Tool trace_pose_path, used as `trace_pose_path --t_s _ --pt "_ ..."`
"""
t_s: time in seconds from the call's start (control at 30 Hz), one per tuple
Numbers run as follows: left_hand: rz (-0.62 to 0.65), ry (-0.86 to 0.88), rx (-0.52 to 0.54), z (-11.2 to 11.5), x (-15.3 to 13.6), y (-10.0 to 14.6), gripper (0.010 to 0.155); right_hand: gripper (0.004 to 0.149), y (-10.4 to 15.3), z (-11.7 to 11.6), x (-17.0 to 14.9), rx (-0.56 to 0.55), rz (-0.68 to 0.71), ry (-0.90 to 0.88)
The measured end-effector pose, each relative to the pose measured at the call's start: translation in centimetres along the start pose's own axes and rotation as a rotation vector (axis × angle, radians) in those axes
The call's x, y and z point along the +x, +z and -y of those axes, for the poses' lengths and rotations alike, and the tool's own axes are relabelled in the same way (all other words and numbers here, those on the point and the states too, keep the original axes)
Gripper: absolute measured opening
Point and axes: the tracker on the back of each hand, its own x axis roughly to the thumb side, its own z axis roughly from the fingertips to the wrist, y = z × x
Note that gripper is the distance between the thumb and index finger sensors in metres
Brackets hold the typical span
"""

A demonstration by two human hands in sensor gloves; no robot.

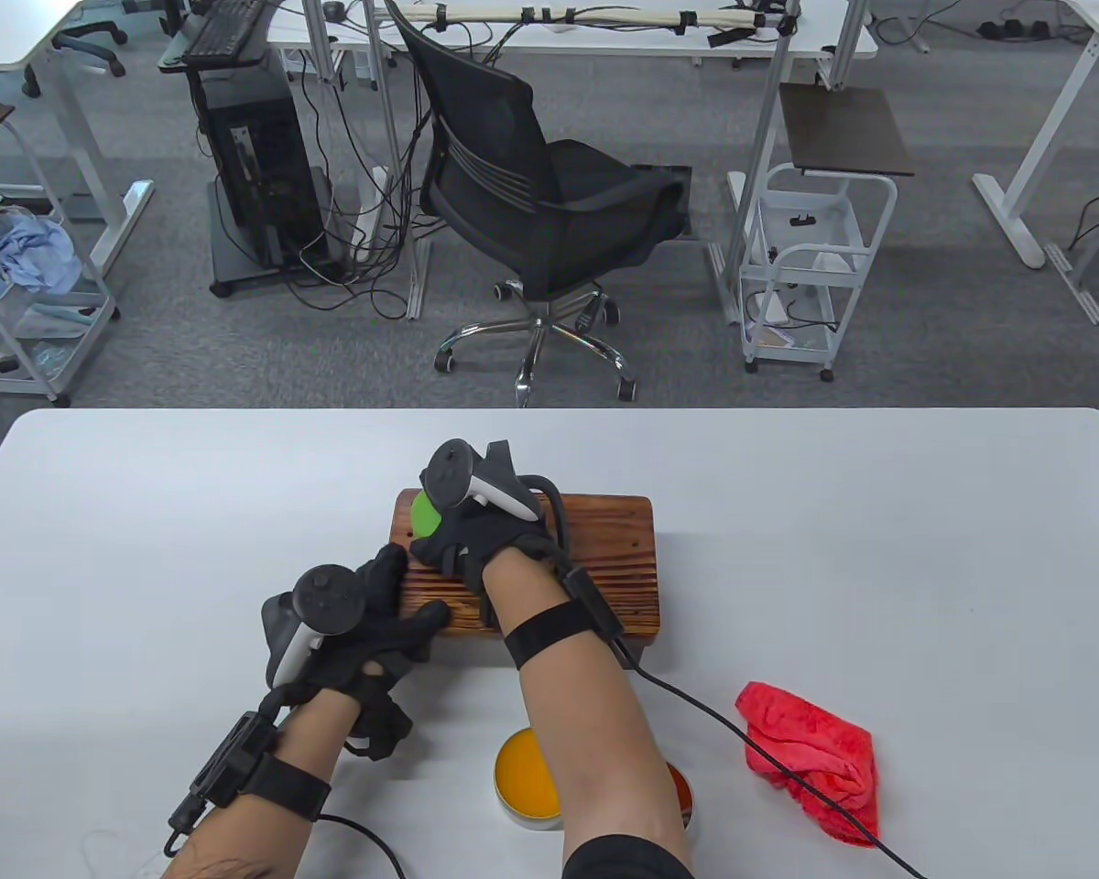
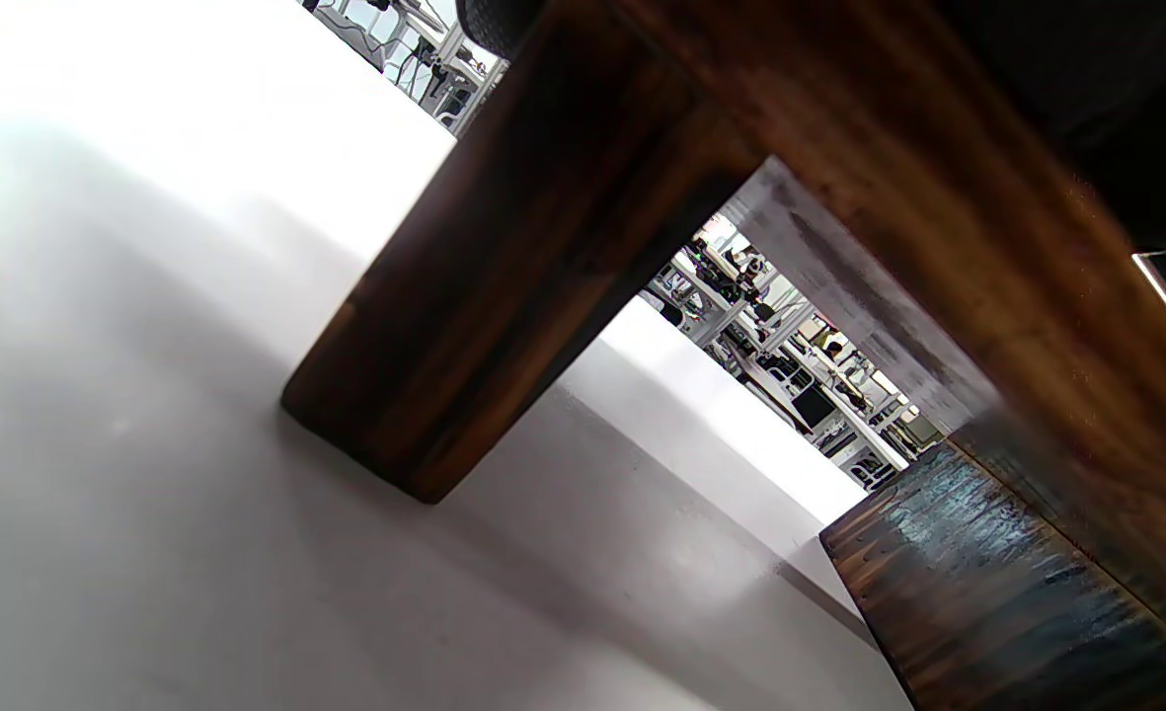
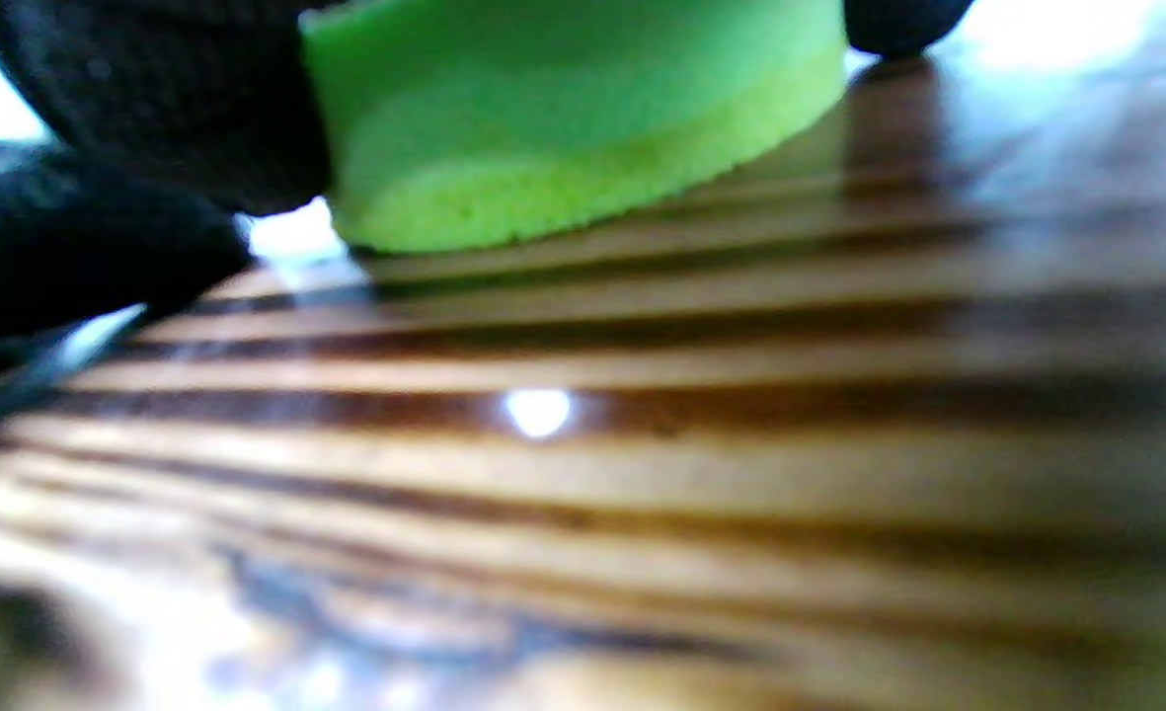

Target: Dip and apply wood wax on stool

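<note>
- The stool point(image 1: 549, 568) stands in the middle of the worktop point(image 1: 146, 513); my right hand point(image 1: 476, 531) pinches the green sponge point(image 3: 573, 128) flat on its far-left corner.
- My left hand point(image 1: 366, 623), fingers spread, steadies the near-left edge.
- The wood already shines; I judge that waxing is underway, with the right side left.
- The open wax tin point(image 1: 531, 778) waits near me.

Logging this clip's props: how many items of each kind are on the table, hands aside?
Wooden stool: 1
Green sponge applicator: 1
Open wax tin: 1
Tin lid: 1
Red cloth: 1
Total: 5
</note>
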Motion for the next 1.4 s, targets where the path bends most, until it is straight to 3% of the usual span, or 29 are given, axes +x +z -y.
trace_pose_path --t_s 0.2,0.37,0.63,0.8,0.93,1.07,1.4 --pt "-0.001 0.0 0.0 0.0 0.0 0.0 0.106 0.1 0.1 0.1 -0.1 -0.024 0.007 0.004" --pt "0.004 -0.011 0.006 0.0 0.0 0.0 0.106 0.102 1.6 2.3 -2.5 -0.09 -0.017 -0.033" --pt "0.005 -0.012 0.005 0.0 0.0 0.0 0.106 0.102 6.6 8.7 -12.2 -0.267 -0.239 -0.063" --pt "0.003 -0.011 0.005 0.0 -0.1 0.0 0.106 0.103 8.9 9.8 -18.2 -0.306 -0.387 -0.081" --pt "0.004 -0.01 0.005 0.0 -0.1 0.0 0.106 0.103 10.4 8.8 -23.0 -0.326 -0.499 -0.105" --pt "0.003 -0.01 0.005 0.0 -0.1 0.0 0.106 0.103 10.8 6.3 -26.3 -0.309 -0.583 -0.12" --pt "0.004 -0.008 0.004 0.0 -0.1 0.0 0.106 0.103 10.6 0.0 -30.3 -0.206 -0.701 -0.115"
